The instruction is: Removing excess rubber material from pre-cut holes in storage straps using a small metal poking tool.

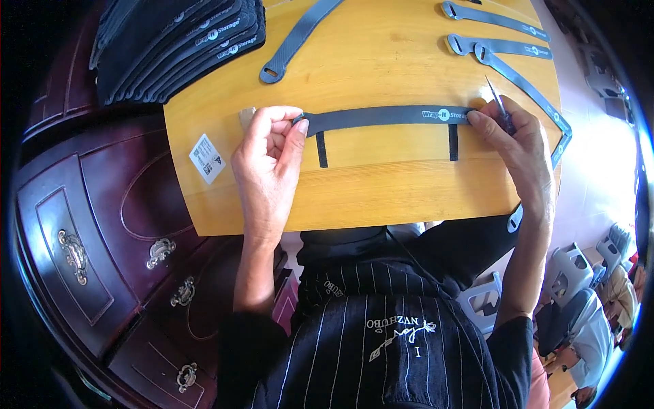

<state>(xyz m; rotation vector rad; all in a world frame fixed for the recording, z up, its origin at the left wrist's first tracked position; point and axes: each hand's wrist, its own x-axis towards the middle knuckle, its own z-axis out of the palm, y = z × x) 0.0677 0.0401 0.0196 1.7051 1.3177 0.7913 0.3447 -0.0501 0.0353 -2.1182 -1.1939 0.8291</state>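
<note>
A dark grey strap (381,119) with a pale printed mark near its right end is stretched sideways above the middle of the worktop (381,198). The left hand (269,150) has its grip pinched together on the strap's left end; the right hand (521,136) has its grip clamped on the other end, thumb on top, while a thin pointed metal tool (496,97) juts up from the same fingers — perhaps scissors or tweezers, as most of it is hidden. Two short black strips (322,150) show below the strap's lower edge, well apart. A white label (206,159) sits left of the left hand. Farther up lies another slotted strap (300,41), and more grey straps (504,46) lie at the upper right, one slanting down along the worktop's edge. Beyond — a stack of black folded pieces (177,48) at upper left, dark red drawers (82,266) below it, and grey stools (565,273) at lower right.
</note>
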